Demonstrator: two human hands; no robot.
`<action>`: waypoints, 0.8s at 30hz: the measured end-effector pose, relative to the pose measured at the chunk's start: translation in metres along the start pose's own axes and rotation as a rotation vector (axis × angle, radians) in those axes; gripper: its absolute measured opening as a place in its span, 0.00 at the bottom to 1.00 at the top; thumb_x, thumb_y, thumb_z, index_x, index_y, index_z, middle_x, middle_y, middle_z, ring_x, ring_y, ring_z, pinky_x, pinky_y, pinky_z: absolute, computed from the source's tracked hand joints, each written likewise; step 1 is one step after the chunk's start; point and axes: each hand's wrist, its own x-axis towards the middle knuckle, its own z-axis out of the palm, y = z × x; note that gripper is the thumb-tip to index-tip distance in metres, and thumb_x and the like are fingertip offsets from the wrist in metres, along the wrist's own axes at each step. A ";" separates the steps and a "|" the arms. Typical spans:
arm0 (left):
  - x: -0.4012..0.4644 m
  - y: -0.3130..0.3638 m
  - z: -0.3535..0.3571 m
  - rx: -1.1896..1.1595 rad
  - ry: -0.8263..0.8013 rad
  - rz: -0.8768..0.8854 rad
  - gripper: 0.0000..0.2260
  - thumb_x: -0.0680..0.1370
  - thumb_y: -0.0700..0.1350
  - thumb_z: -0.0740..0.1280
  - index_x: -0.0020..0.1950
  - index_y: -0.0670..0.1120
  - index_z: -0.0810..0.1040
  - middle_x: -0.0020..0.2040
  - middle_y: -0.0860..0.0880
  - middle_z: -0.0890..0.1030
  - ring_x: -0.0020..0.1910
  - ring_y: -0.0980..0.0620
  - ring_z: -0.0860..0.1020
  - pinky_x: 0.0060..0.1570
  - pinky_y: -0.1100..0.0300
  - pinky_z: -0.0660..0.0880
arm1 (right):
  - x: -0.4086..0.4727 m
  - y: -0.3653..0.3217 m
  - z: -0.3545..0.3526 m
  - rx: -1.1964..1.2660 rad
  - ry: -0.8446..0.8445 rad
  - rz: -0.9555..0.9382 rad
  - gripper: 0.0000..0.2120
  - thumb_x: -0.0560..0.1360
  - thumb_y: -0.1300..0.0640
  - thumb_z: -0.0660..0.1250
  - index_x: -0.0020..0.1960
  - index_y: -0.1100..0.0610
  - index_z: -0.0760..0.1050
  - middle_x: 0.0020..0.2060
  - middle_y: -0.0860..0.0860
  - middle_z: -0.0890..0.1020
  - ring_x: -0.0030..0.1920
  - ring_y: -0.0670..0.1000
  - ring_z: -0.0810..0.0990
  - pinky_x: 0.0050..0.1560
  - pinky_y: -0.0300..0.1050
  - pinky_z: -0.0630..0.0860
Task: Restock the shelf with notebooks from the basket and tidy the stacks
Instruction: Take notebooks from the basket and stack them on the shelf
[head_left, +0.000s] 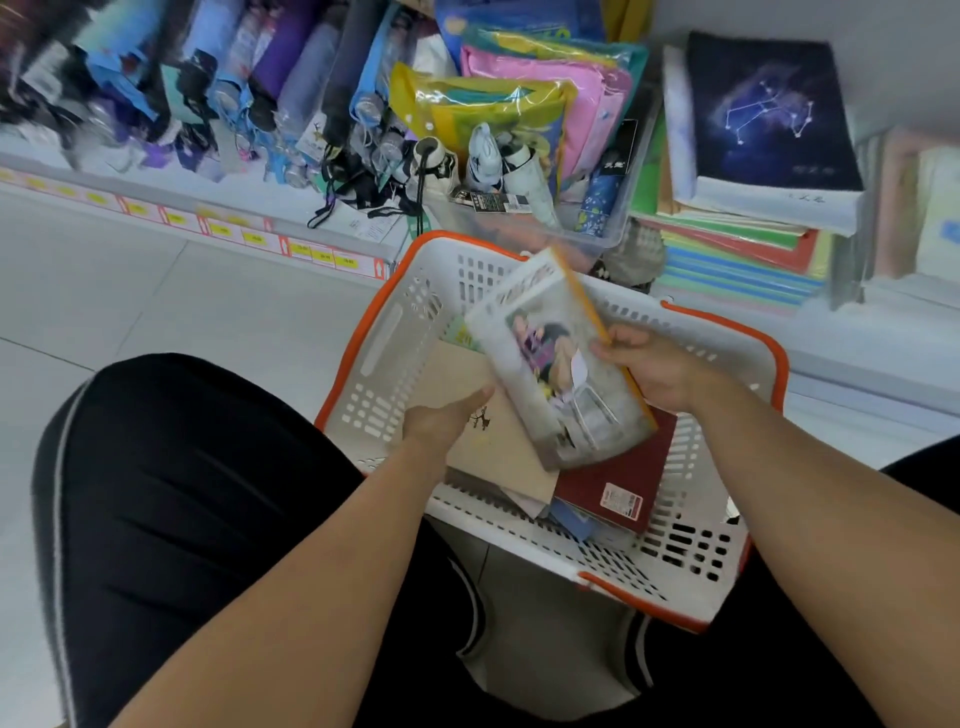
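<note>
I see both my bare arms reach forward and down. My left hand (441, 418) is low, its fingers curled round something flat. My right hand (652, 366) is a bit higher, thumb on top, pinching an edge. My knees are bent on each side.

Floor: pale glossy tiles (156, 312), thin grout lines, even overhead light. Far left: low white shelf edge (208, 218) with yellow price tags, folded umbrellas (218, 88) packed on top. Far centre: clear plastic bin (597, 234) of coloured pouches. Far right: plain pale wall (893, 47).
</note>
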 end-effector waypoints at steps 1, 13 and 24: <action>-0.001 0.004 0.002 -0.118 -0.151 0.001 0.43 0.66 0.62 0.77 0.73 0.41 0.67 0.63 0.44 0.77 0.60 0.45 0.76 0.68 0.51 0.69 | -0.004 -0.006 0.001 0.176 -0.040 -0.013 0.06 0.78 0.58 0.66 0.53 0.58 0.78 0.49 0.55 0.85 0.49 0.55 0.84 0.47 0.49 0.82; 0.007 0.010 -0.002 -0.344 -0.425 0.197 0.38 0.64 0.58 0.79 0.70 0.47 0.73 0.59 0.49 0.83 0.58 0.48 0.81 0.61 0.48 0.75 | -0.009 -0.036 0.041 0.395 -0.151 -0.036 0.14 0.76 0.58 0.66 0.61 0.55 0.77 0.49 0.52 0.86 0.47 0.50 0.85 0.45 0.46 0.83; -0.043 0.052 0.003 -0.423 -0.645 0.297 0.29 0.73 0.67 0.61 0.64 0.48 0.78 0.56 0.46 0.82 0.52 0.46 0.81 0.46 0.48 0.80 | -0.041 -0.096 0.133 -1.063 -0.123 -0.538 0.07 0.67 0.56 0.71 0.39 0.58 0.75 0.31 0.51 0.78 0.35 0.49 0.78 0.36 0.47 0.73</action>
